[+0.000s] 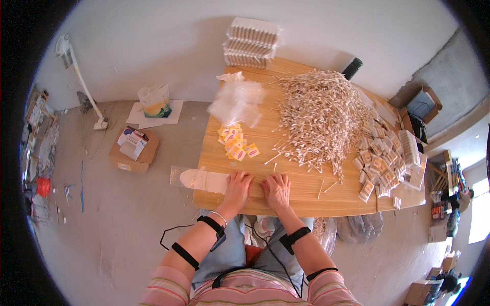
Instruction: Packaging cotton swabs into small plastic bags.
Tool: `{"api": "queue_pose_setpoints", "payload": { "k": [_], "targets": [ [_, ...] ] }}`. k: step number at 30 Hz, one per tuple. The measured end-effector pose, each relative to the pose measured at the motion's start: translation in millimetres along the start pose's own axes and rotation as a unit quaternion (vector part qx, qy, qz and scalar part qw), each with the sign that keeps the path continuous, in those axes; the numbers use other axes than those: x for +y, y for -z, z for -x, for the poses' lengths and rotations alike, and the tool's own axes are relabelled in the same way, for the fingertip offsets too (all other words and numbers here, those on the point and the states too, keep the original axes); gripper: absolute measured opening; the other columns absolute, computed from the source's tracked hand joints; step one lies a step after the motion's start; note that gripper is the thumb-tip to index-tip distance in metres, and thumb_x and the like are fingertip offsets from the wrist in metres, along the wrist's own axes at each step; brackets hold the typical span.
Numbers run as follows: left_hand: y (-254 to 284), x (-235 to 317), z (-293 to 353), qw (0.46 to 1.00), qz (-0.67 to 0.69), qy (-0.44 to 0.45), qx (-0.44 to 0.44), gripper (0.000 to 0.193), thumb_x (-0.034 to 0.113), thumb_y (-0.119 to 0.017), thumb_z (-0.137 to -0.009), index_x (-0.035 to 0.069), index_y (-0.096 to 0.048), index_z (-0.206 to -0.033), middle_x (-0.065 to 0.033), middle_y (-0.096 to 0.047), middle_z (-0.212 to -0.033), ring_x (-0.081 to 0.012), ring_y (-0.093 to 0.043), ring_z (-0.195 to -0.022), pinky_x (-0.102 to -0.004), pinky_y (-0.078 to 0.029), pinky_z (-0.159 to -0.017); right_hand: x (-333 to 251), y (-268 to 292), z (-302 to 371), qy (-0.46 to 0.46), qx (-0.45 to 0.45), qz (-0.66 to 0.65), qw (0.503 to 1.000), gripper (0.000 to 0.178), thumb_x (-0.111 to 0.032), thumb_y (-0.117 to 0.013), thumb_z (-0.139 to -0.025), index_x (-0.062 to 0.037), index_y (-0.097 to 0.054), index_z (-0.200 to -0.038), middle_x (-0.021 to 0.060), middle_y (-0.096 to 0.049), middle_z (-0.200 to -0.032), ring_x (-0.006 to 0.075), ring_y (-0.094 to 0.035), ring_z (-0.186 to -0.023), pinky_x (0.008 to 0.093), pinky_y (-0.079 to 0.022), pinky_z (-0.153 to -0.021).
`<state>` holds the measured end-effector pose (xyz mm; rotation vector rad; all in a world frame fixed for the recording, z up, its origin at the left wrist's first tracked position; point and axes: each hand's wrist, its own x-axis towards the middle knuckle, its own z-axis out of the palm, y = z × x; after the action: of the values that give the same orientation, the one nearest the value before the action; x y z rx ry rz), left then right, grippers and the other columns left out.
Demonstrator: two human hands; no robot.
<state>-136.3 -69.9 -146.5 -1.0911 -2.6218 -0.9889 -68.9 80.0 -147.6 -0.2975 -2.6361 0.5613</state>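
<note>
Both my hands are at the near edge of the wooden table [306, 196], a short gap apart. My left hand [238, 187] rests beside the right end of a flat white strip with a rounded tip [212, 182], its fingers curled down. A clear plastic piece [177, 177] lies under the strip's left end and overhangs the table edge. My right hand [276, 189] has bent fingers, with thumb and fingertips close together. Whatever the fingers pinch is too small or hidden to name. One loose cotton swab [275, 167] stands out just beyond my right fingertips.
A large heap of cotton swabs [324, 120] covers the table's middle right. Small filled packs [380, 160] pile at right. Yellow-and-white cards [236, 143] and clear bags [237, 102] lie at left; wrapped stacks [251, 43] stand at the back. A cardboard box [130, 159] sits on the floor.
</note>
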Motion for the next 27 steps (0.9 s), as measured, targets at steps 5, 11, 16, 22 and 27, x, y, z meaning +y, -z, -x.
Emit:
{"api": "queue_pose_setpoints", "payload": {
  "k": [5, 11, 16, 22, 27],
  "targets": [
    [-26, 31, -6, 0.997, 0.029, -0.066, -0.027, 0.01, 0.019, -0.067, -0.081, 0.012, -0.065, -0.087, -0.0029, -0.057, -0.091, -0.0251, -0.052, -0.098, -0.0419, -0.04, -0.086, 53, 27, -23, -0.083, 0.117, 0.024, 0.989, 0.028, -0.014, -0.067, -0.076, -0.0085, -0.063, -0.104, 0.011, -0.054, -0.111, 0.0346, -0.047, -0.108, 0.0478, -0.038, -0.091],
    [-24, 31, -12, 0.996, 0.032, -0.062, -0.063, 0.019, 0.021, -0.068, -0.081, 0.011, -0.062, -0.096, -0.0055, -0.056, -0.1, -0.0291, -0.052, -0.098, -0.0404, -0.04, -0.088, 77, 20, -54, -0.118, 0.067, 0.072, 0.988, 0.021, -0.021, -0.066, -0.082, -0.0154, -0.064, -0.102, 0.0041, -0.054, -0.105, 0.0301, -0.048, -0.104, 0.0448, -0.038, -0.087],
    [-19, 37, -12, 1.0, 0.007, -0.011, -0.022, 0.046, 0.022, -0.067, -0.082, 0.008, -0.05, -0.122, -0.0153, -0.047, -0.126, -0.0365, -0.045, -0.115, -0.0448, -0.037, -0.097, 49, 9, -23, -0.085, 0.05, 0.021, 0.995, 0.015, -0.024, -0.066, -0.083, -0.0158, -0.067, -0.096, 0.0039, -0.056, -0.097, 0.029, -0.051, -0.098, 0.0425, -0.039, -0.083],
    [-18, 35, -14, 1.0, 0.009, 0.007, -0.026, 0.058, 0.021, -0.065, -0.083, 0.003, -0.041, -0.133, -0.0187, -0.04, -0.138, -0.037, -0.04, -0.125, -0.0466, -0.033, -0.103, 17, 21, 10, -0.037, 0.079, 0.002, 0.996, 0.017, -0.013, -0.067, -0.08, -0.0111, -0.069, -0.096, 0.0053, -0.059, -0.104, 0.0302, -0.051, -0.1, 0.0427, -0.039, -0.089],
    [-22, 32, -14, 1.0, 0.014, -0.003, -0.027, 0.058, 0.02, -0.065, -0.083, 0.002, -0.041, -0.133, -0.0189, -0.041, -0.136, -0.0373, -0.04, -0.125, -0.0462, -0.033, -0.104, 35, 25, 18, -0.066, 0.076, -0.019, 0.995, 0.019, -0.01, -0.063, -0.081, -0.0092, -0.067, -0.1, 0.0068, -0.059, -0.104, 0.0314, -0.05, -0.103, 0.0436, -0.038, -0.093]
  ]
}}
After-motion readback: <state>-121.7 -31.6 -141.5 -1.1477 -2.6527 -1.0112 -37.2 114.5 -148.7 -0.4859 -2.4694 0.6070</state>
